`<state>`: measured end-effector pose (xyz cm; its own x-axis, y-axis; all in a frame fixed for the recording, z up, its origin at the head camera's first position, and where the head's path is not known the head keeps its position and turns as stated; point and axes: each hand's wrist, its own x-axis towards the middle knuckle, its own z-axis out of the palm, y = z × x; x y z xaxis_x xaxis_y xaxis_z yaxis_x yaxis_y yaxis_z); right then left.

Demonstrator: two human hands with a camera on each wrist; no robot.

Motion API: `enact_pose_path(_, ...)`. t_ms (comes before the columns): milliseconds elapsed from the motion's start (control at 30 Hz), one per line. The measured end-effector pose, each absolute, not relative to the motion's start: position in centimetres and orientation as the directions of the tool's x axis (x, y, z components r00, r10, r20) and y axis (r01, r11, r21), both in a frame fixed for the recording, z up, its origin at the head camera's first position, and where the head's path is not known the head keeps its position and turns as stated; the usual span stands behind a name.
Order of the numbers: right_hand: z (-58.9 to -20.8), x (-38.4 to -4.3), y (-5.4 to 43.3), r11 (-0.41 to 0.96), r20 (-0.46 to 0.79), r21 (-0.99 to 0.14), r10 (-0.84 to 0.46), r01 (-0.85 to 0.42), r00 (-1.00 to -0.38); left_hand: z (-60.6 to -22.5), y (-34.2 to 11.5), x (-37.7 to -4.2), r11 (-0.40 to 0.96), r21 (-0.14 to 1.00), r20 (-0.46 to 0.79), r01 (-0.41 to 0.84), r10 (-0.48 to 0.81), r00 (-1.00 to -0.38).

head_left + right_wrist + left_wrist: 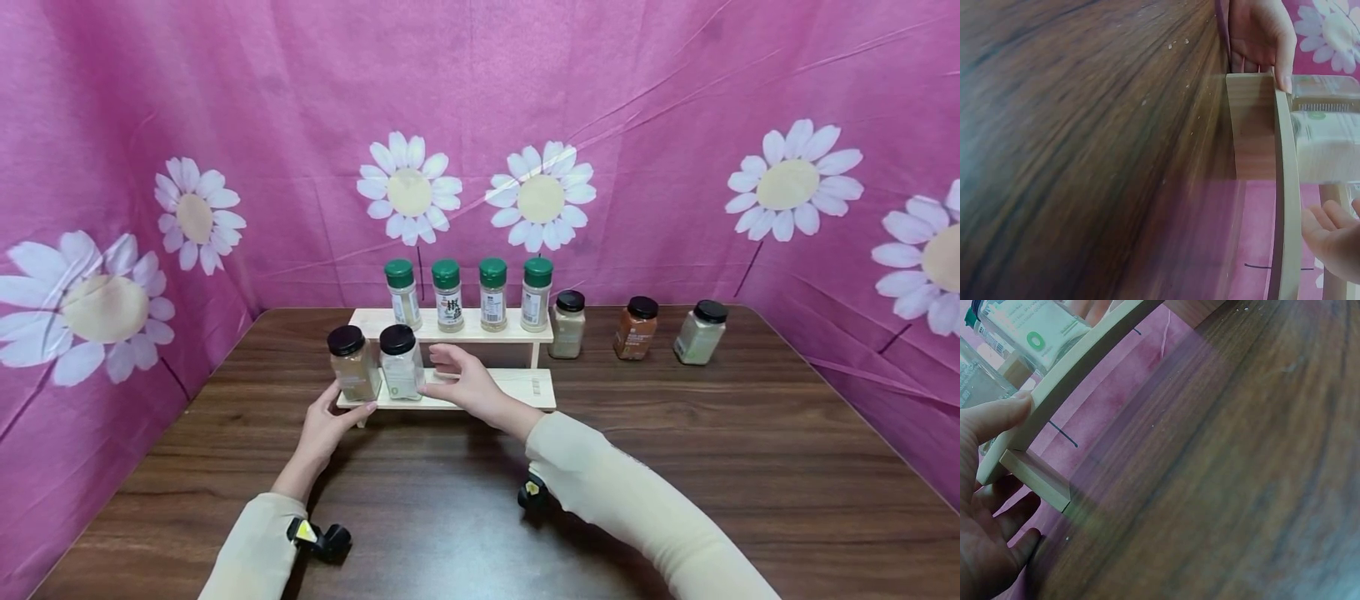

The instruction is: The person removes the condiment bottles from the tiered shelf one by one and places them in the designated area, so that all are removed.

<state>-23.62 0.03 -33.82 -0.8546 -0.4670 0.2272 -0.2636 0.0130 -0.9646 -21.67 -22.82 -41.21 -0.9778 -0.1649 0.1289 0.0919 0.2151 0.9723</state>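
White jar point(402, 372), topped with a black lid and marked with a green ring on its label, is stood upright on the lower shelf point(517, 385) of a wooden rack point(470, 333), toward nine o'clock from the rack's middle. Farther out at nine o'clock, on the same shelf, a brown jar point(356, 372) with a black lid is placed just beside it. The rack's end at eight o'clock is gripped by the left hand point(321, 432): the thumb is laid on the front edge of the lower shelf, and the other fingers are reached beneath it, as is shown by the left wrist view. The right hand point(476, 390) is held just beside the white jar, on its three o'clock side, with thumb and fingers apart; whether the jar is touched by the thumb cannot be told. On the upper shelf point(370, 319), from eleven to one o'clock, four green-capped bottles point(448, 310) are lined up upright. At three o'clock, beyond the rack's end, a row is formed on the brown table point(675, 467) by a pale jar point(567, 332), a red jar point(636, 335) and a light green jar point(699, 340), all black-lidded; the pale jar is set nearest the rack. The table is backed at twelve o'clock by a pink cloth point(465, 67), on which white daisies point(408, 192) are printed.
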Motion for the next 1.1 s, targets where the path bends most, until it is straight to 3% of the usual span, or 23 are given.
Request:
enact_pose_path(300, -36.0, -25.6, -1.7, 0.095, 0.270, -0.938, -0.406, -0.334, -0.873, -41.4, -22.8, -21.7, 0.214, 0.969, 0.157, 0.120, -0.165, -0.974)
enact_pose_path(1100, -34.6, -25.2, -3.6, 0.183, 0.255, -0.930, -0.305, -0.319, -0.918, -41.2, -22.9, -21.6, 0.226, 0.969, 0.138, 0.100, -0.158, -0.978)
